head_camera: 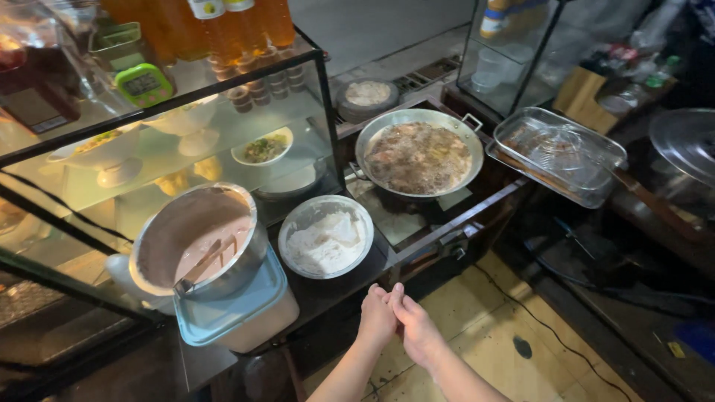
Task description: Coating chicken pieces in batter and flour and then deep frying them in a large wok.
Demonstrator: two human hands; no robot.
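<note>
My left hand (377, 316) and my right hand (417, 326) are pressed together at the fingertips, low in the head view, in front of the stall's dark counter edge (350, 286). Neither hand holds anything. Just above them sits a metal bowl of white flour or batter (325, 236). To its left a large steel pot (197, 240) holds pinkish batter with a ladle handle (199, 266) leaning in it. The pot rests on a container with a light blue lid (246, 304). A wide pan of bubbling frying food (418, 156) sits further back on the right.
A glass display case (186, 134) at left holds bowls and plates, with orange bottles (231, 30) and a green timer (143, 84) on top. A metal tray with a glass lid (558, 155) stands right of the pan. Tiled floor (491, 335) lies below.
</note>
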